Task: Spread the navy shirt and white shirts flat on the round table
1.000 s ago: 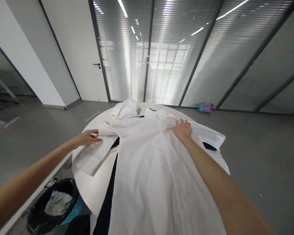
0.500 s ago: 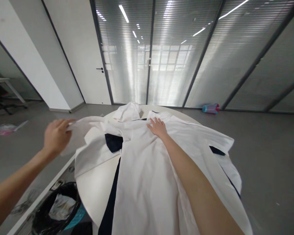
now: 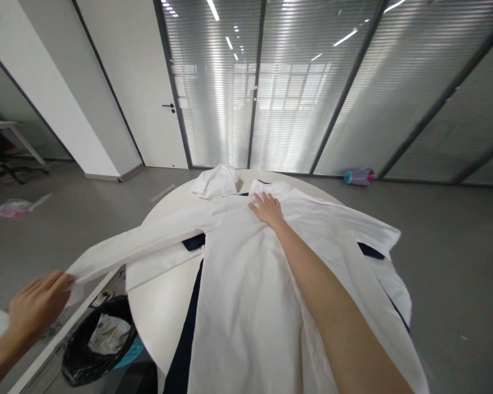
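Note:
A white long-sleeved shirt (image 3: pixel 250 284) lies spread over a round white table (image 3: pixel 164 312), with a dark garment (image 3: pixel 184 339) under it. My left hand (image 3: pixel 36 306) is closed on the end of the shirt's left sleeve (image 3: pixel 139 246), which stretches out straight past the table's left edge. My right hand (image 3: pixel 267 209) lies flat with fingers apart on the shirt just below the collar (image 3: pixel 271 189), pressing it down. A bunched white cloth (image 3: pixel 216 180) sits at the far side of the table.
A bin with a black bag (image 3: pixel 94 345) stands on the floor left of the table, under the pulled sleeve. A blue and red bottle (image 3: pixel 358 176) lies by the glass wall. A white door (image 3: pixel 148 87) is behind, grey floor all round.
My left hand has pulled the sleeve outward and down to the left, so it now lies stretched straight. My right hand has shifted from the shoulder to the collar area.

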The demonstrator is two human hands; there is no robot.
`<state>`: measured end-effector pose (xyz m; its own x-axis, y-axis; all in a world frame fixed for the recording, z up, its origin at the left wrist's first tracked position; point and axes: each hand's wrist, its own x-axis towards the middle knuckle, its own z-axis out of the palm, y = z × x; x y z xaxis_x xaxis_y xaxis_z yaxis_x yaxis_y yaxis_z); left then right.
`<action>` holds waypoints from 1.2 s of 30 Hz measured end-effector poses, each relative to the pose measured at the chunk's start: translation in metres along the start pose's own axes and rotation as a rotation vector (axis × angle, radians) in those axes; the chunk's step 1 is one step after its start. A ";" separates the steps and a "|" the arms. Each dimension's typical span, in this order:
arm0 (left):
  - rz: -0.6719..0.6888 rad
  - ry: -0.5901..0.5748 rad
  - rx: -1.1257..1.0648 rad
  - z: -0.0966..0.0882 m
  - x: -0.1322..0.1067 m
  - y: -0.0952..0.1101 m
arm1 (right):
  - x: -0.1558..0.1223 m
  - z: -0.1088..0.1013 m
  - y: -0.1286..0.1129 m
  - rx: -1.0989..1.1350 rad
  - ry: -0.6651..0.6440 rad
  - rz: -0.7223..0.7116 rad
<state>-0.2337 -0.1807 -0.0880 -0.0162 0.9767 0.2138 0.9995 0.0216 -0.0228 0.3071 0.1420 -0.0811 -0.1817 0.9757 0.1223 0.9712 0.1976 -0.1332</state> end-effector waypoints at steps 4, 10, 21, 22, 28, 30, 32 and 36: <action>-0.040 -0.004 -0.222 -0.003 0.001 0.015 | -0.001 0.001 -0.001 -0.003 0.002 0.002; -0.117 0.335 -0.410 -0.045 0.087 0.078 | -0.002 -0.004 -0.003 -0.003 0.048 0.025; 0.563 -0.292 -0.337 -0.005 0.232 0.295 | 0.000 -0.004 0.020 0.095 -0.030 0.330; 0.550 -0.332 -0.287 0.003 0.230 0.300 | 0.001 -0.003 0.020 0.091 -0.040 0.331; 0.545 -0.228 -0.410 0.019 0.245 0.283 | 0.005 -0.001 0.020 0.077 -0.063 0.327; 0.366 -0.061 -0.445 0.014 0.271 0.273 | 0.003 -0.001 0.019 0.080 -0.037 0.325; 0.109 0.083 -0.435 0.009 0.302 0.267 | 0.001 -0.002 0.018 0.082 -0.008 0.321; -0.196 0.053 -0.417 0.007 0.362 0.268 | -0.002 -0.004 0.016 0.075 0.024 0.310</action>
<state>0.0282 0.1803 -0.0230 -0.2158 0.9503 0.2245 0.9033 0.1069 0.4156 0.3234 0.1428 -0.0800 0.1256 0.9882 0.0877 0.9654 -0.1014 -0.2402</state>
